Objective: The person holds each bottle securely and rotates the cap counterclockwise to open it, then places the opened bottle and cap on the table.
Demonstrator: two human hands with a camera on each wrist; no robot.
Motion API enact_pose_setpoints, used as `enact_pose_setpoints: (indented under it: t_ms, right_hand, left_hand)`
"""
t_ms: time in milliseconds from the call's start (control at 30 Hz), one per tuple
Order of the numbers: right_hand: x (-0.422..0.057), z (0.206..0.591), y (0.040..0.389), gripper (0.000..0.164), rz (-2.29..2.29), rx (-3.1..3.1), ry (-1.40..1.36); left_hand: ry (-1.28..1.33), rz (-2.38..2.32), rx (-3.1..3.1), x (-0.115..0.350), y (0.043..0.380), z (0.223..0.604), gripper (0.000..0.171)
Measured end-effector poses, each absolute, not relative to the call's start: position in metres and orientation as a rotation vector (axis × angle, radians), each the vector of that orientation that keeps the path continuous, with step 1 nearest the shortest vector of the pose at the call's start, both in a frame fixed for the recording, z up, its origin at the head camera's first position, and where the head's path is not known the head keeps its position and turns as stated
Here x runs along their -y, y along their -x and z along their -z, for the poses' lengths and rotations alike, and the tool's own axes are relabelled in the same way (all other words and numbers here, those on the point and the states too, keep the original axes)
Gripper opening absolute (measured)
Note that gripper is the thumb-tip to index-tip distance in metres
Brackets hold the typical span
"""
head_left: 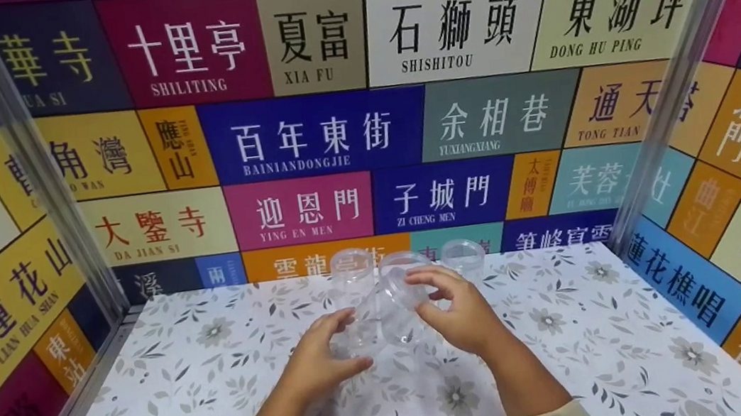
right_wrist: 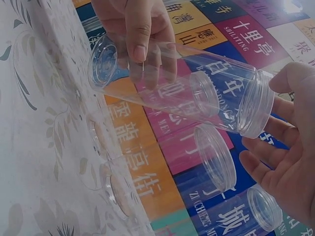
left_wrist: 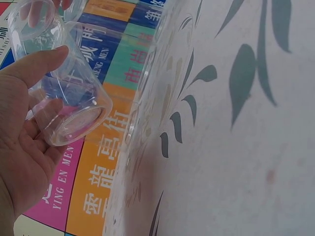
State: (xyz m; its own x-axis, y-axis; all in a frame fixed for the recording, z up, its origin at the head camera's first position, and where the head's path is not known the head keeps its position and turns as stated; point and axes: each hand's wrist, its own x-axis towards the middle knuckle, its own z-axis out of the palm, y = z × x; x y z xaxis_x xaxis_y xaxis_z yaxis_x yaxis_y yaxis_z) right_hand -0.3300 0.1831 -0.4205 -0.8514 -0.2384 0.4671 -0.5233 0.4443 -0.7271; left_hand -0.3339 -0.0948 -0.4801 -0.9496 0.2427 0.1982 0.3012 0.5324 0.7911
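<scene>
A clear plastic jar is held tilted above the table, its wide ringed top toward the right hand and its round base lower, toward the left. My left hand grips the lower body, thumb on one side and fingers wrapped behind, showing through the plastic. The right hand holds the ringed top between thumb and fingers. Fingertips of that hand also appear at the upper corner of the left wrist view.
Behind the held jar, several similar clear jars stand upright near the table's back edge. The table has a white cover with grey flowers and leaves. Colourful panels with lettering wall in the back and sides, with metal posts at the corners.
</scene>
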Motion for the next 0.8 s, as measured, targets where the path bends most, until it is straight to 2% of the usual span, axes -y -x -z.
enact_pose_setpoints:
  t_ms: [567,800]
  right_hand:
    - [-0.1798,0.4169,0.3290,0.053,-1.229,2.524,-0.407]
    - [-0.1794,0.4178,0.3282,0.045,-1.252,2.492,-0.429]
  left_hand:
    - [0.475,1.412,2.718,0.0928,0.3326,0.4778,0.084]
    - [0.464,1.419,2.730,0.0924,0.3321,0.4775,0.087]
